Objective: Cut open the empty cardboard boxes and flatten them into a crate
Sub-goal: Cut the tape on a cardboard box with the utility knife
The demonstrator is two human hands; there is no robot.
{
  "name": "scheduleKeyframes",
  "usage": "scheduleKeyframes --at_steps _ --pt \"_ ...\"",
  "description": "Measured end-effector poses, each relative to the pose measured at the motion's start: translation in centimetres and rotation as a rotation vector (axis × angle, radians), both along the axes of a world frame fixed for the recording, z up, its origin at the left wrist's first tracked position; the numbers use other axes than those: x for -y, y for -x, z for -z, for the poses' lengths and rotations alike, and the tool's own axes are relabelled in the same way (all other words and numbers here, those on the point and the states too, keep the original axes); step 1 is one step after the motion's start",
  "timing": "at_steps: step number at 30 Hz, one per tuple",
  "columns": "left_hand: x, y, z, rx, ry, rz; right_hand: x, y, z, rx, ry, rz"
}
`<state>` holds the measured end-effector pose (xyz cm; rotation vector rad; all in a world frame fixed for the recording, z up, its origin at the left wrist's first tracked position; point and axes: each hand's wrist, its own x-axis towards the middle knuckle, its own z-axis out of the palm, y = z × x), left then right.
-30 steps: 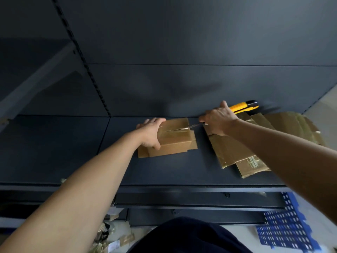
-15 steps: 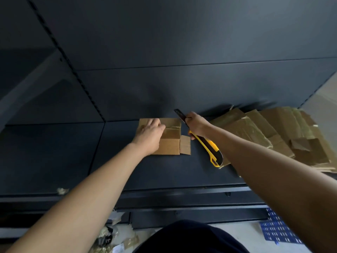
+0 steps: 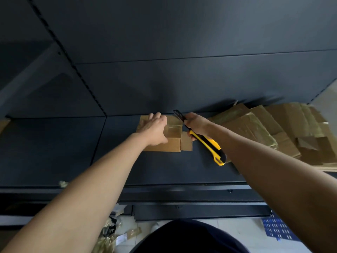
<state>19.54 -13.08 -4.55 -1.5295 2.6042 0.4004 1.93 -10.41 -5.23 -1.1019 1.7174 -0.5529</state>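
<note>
- On the dark metal shelf (image 3: 164, 167), close to its back wall, sits a small brown cardboard box (image 3: 173, 145) with shiny tape across its top and one side flap loose on its right
- The left hand (image 3: 155, 128) lies palm down on the box, fingers fairly straight and reaching its far edge, pressing it in place
- The right hand (image 3: 196, 124) is wrapped round a yellow and black utility knife (image 3: 209, 146), blade pointing far and left, just beside the box's far right corner
- The box looks light and thin-walled, likely to slide or cave under a blade; best pinned from above on its left half, fingers away from the taped seam
- To the right lies a heap of flattened taped cardboard (image 3: 273, 128); what seems a blue perforated plastic crate (image 3: 277, 229) shows on the floor, near right
</note>
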Motion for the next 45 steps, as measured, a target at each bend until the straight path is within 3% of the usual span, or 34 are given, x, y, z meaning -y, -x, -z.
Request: scheduleKeyframes --at_steps 13,16,19,22,27,32,36,42,45 --pt "1.5 -0.1 -0.8 -0.082 -0.308 -0.022 0.4 4.4 -2.0 -0.503 -0.081 -0.486" --pt "1.8 -0.3 -0.8 -0.060 -0.320 -0.008 0.9 3.6 -2.5 -0.497 -0.131 -0.559" --pt "2.2 -0.5 -0.9 -0.045 -0.299 -0.052 0.8 4.1 -3.4 -0.446 -0.308 -0.660" --pt "2.4 -0.5 -0.8 -0.074 -0.311 -0.081 -0.4 4.3 -2.3 -0.427 -0.337 -0.631" --pt "2.9 -0.8 -1.4 -0.317 -0.350 -0.129 -2.1 5.9 -1.6 -0.278 -0.336 -0.444" --pt "2.9 -0.4 -1.0 -0.196 -0.357 -0.116 -2.1 5.8 -2.4 -0.288 -0.169 -0.343" --pt "2.6 -0.8 -0.9 -0.218 -0.322 -0.117 -2.7 4.2 -2.4 -0.481 -0.100 -0.479" --pt "2.0 -0.8 -0.8 -0.282 -0.303 -0.108 -2.8 1.8 -2.4 -0.542 -0.124 -0.538" --pt "1.7 -1.0 -0.8 -0.313 -0.310 -0.109 -2.6 0.2 -1.8 -0.539 -0.124 -0.439"
